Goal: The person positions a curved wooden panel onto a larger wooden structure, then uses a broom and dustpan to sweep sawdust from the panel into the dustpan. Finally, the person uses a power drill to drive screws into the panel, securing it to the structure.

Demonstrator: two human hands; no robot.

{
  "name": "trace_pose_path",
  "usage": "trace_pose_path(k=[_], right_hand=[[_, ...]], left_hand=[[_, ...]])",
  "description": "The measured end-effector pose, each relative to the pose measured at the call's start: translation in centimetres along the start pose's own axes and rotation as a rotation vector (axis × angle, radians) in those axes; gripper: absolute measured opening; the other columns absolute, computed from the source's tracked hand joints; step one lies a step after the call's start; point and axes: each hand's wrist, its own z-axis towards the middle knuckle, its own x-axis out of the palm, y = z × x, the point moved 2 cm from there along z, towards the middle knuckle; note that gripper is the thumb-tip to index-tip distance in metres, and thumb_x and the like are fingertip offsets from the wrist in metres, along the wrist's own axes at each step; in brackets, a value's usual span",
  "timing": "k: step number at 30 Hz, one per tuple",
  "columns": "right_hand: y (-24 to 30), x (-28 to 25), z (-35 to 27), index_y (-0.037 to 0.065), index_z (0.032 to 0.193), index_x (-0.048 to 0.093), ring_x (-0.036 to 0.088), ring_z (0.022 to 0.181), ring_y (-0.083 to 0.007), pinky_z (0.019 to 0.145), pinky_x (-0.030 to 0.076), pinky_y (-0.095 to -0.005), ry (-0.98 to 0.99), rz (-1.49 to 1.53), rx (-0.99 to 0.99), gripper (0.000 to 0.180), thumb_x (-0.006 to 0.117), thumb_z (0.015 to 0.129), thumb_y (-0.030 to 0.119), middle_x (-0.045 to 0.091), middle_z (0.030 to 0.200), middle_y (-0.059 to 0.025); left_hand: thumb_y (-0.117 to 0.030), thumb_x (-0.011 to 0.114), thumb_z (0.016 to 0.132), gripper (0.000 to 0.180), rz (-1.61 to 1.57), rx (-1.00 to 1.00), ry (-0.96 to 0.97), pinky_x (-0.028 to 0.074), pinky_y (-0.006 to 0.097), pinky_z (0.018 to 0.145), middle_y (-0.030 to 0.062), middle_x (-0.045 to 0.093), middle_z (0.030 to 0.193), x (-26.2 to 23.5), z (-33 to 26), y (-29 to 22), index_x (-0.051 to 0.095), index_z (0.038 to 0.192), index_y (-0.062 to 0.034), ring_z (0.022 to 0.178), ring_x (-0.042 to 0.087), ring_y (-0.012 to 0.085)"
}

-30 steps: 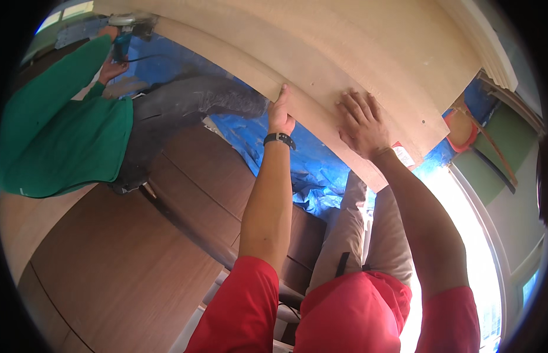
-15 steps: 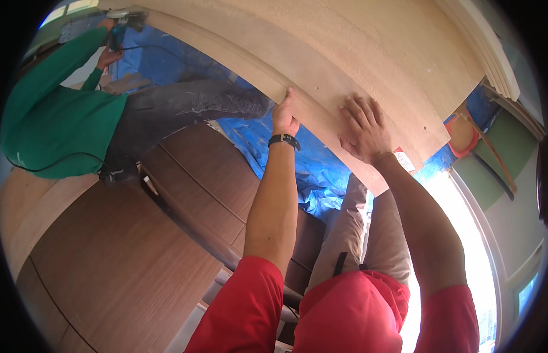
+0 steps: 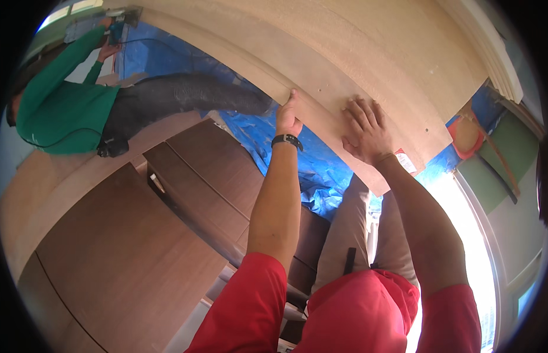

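Note:
A long light-brown wooden board (image 3: 321, 109) lies along the near edge of a broad wooden panel (image 3: 368, 35). My left hand (image 3: 290, 116) grips the board's near edge, thumb on top and fingers curled beneath, out of sight. Further right, my right hand (image 3: 368, 129) rests flat on the board's upper face with its fingers spread. Close to the right wrist is a small red and white label (image 3: 405, 160) on the board. A dark strap watch (image 3: 287, 140) circles my left wrist.
At the far left a co-worker in a green top (image 3: 68, 115) holds a corded teal power tool (image 3: 116, 32) at the panel's far end. Blue sheeting (image 3: 321, 159) lies below. Dark brown wood-grain panels (image 3: 127, 253) stand at lower left; a red-rimmed round object (image 3: 466, 136) is at right.
My view has shifted slightly. The co-worker's torso appears higher and more of the head shows. Both my hands keep their places on the board.

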Motion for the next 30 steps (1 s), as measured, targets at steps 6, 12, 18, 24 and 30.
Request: trace_pose_path(k=[6,12,18,24,30], right_hand=[[0.8,-0.2,0.1,0.013,0.141,0.046,0.026,0.145,-0.0242,0.121,0.015,-0.0497,0.022,0.000,0.009,0.072,0.064,0.079,0.045,0.037,0.152,-0.0061],[1.5,-0.3,0.3,0.013,0.142,0.045,0.025,0.146,-0.0250,0.121,0.014,-0.0498,0.008,0.022,0.080,0.070,0.067,0.080,0.039,0.035,0.153,-0.0065],[11.7,-0.1,-2.7,0.004,0.124,0.055,0.053,0.116,-0.0326,0.102,0.042,-0.0479,-0.360,0.361,0.841,0.049,0.073,0.081,0.020,0.055,0.124,-0.0163],[15.9,7.3,-5.1,-0.001,0.135,0.045,0.049,0.124,-0.0352,0.107,0.042,-0.0450,-0.857,2.130,1.696,0.070,0.074,0.086,0.040,0.052,0.132,-0.0209],[12.1,10.0,1.8,0.003,0.135,0.047,0.043,0.132,-0.0319,0.112,0.038,-0.0482,-1.565,2.311,1.418,0.058,0.063,0.093,0.040,0.045,0.142,-0.0154]], left_hand=[[-0.018,0.068,0.093,0.044,-0.048,-0.013,0.011,0.051,0.039,0.095,0.0096,0.060,0.123,-1.2,0.8,0.0,0.052,0.129,0.0016,0.110,0.060,0.0229],[-0.025,0.064,0.096,0.042,-0.025,-0.022,0.028,0.049,0.038,0.097,0.0089,0.061,0.123,-0.5,0.9,-0.1,0.053,0.129,-0.0019,0.112,0.059,0.0225],[-0.026,0.073,0.089,0.055,-0.022,-0.099,0.051,0.048,0.043,0.098,0.0090,0.059,0.127,-1.1,1.1,-0.1,0.050,0.133,-0.0032,0.116,0.056,0.0256],[-0.026,0.074,0.088,0.059,-0.038,-0.169,0.097,0.044,0.040,0.101,0.0068,0.057,0.130,-0.9,0.4,-1.6,0.047,0.136,-0.0039,0.120,0.054,0.0221],[-0.027,0.076,0.087,0.061,0.014,-0.180,0.134,0.043,0.039,0.101,0.0063,0.056,0.131,-1.0,0.6,-1.3,0.048,0.135,-0.0018,0.120,0.053,0.0216]])
